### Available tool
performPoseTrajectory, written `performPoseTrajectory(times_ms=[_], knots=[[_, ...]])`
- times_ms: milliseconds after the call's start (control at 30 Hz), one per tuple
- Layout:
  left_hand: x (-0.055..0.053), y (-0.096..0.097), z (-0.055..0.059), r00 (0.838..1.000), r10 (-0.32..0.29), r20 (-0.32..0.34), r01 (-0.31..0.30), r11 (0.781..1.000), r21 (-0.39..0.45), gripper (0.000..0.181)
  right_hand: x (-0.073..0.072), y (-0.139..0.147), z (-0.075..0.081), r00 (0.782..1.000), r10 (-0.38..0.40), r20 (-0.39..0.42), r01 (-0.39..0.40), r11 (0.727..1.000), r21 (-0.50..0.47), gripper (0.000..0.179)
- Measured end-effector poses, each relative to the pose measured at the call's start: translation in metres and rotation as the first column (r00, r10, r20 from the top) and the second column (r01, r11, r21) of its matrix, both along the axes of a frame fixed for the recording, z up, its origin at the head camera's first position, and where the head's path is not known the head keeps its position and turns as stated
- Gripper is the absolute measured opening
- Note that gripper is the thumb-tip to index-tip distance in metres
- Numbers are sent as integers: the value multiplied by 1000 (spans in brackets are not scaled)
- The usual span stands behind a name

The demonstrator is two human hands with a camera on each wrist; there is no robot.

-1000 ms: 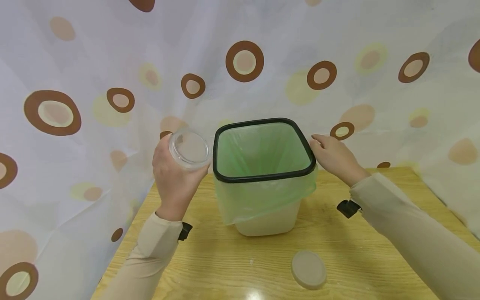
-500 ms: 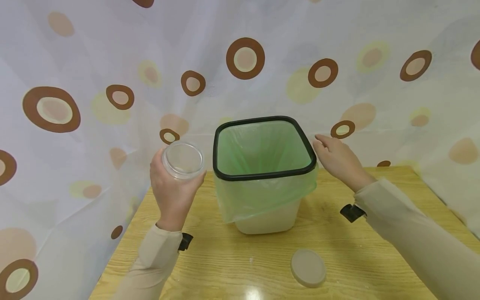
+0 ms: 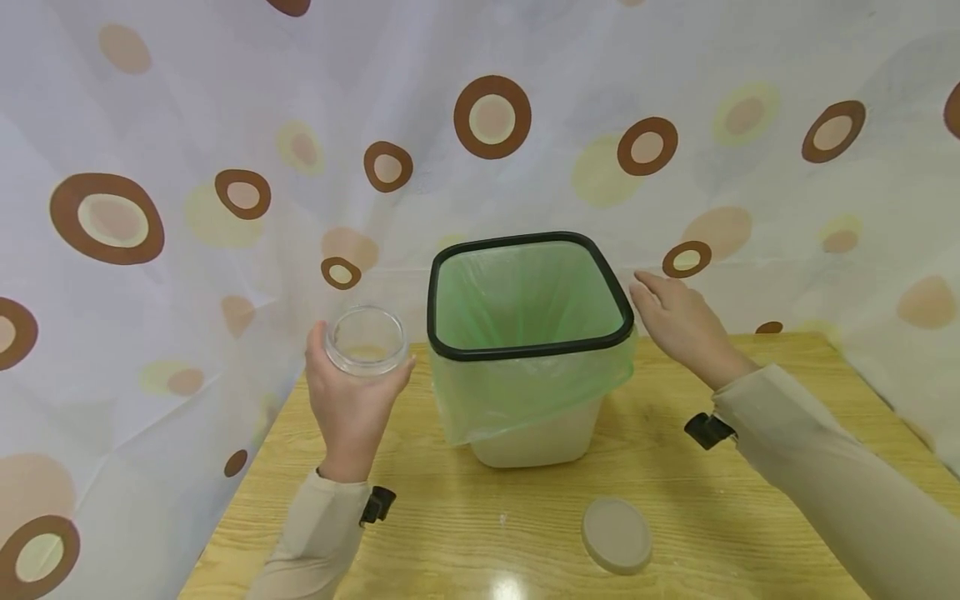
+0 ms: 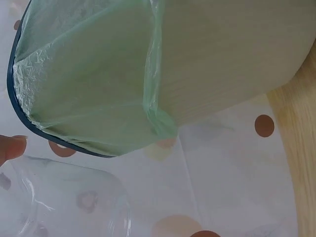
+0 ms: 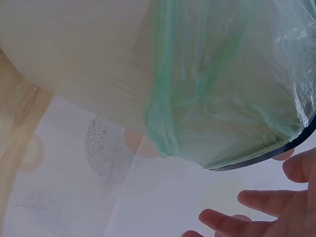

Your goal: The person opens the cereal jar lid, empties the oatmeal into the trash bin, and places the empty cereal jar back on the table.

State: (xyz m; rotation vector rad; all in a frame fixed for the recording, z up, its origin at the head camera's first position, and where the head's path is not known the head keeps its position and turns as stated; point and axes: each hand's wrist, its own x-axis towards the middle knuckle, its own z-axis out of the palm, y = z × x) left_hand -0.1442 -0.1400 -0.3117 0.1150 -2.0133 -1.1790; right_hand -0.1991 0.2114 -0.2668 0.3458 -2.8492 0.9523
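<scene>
My left hand (image 3: 351, 408) grips a clear jar (image 3: 367, 364), upright with its mouth facing up, left of the trash can. In the left wrist view the see-through jar (image 4: 79, 197) and a fingertip (image 4: 14, 147) show below the can's rim. My right hand (image 3: 684, 327) hovers just right of the trash can, apart from its rim, holding nothing. Its fingers (image 5: 232, 222) are spread and straight in the right wrist view. The trash can (image 3: 536, 450) is pale, with a black rim ring (image 3: 528, 353) and a green bag (image 3: 525, 392) lining it and folded over outside.
A round beige lid (image 3: 617, 536) lies flat on the wooden table (image 3: 450, 542), in front of the can. A white sheet with brown and yellow circles (image 3: 491, 117) hangs behind and along both sides.
My left hand has lowered with the jar and tipped it from leaning toward the can to upright. My right hand has drawn slightly away from the can's rim.
</scene>
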Motion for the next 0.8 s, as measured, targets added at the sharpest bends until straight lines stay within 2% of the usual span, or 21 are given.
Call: performPoseTrajectory(times_ms=[300, 633, 800], knots=[[2, 2, -8, 1000, -9, -23, 9, 1000, 14, 102, 3, 2, -2, 1000, 11, -11, -11, 1000, -3, 59], [6, 2, -14, 999, -5, 45, 3, 999, 46, 100, 4, 6, -6, 1000, 4, -3, -4, 1000, -10, 58], [8, 1, -16, 998, 1, 59, -4, 999, 44, 101, 4, 6, -9, 1000, -1, 6, 1, 1000, -26, 58]])
